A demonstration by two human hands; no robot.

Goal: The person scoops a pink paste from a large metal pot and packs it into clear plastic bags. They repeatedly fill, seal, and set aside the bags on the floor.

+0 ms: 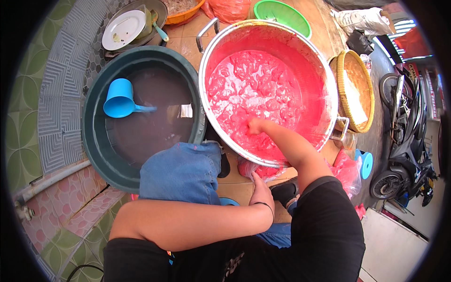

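A large metal pot (319,90) holds wet, lumpy pink-red batter (253,81). My right hand (255,126) is inside the pot, its fingers sunk in the batter, so I cannot see how they are closed. Below the pot's near rim, my left hand (259,188) is at the edge of a clear plastic bag (262,172) with the same pink-red stuff in it. The left fingers pinch the bag's edge. Part of that bag is hidden beneath the pot's rim and behind my right arm.
At left stands a dark green plastic tub (92,141) of cloudy water with a blue dipper (119,98) in it. A green basin (282,16), a white plate (125,30), and woven baskets (370,102) surround the pot. A blue stool (366,165) and parked motorcycle (405,151) are at right.
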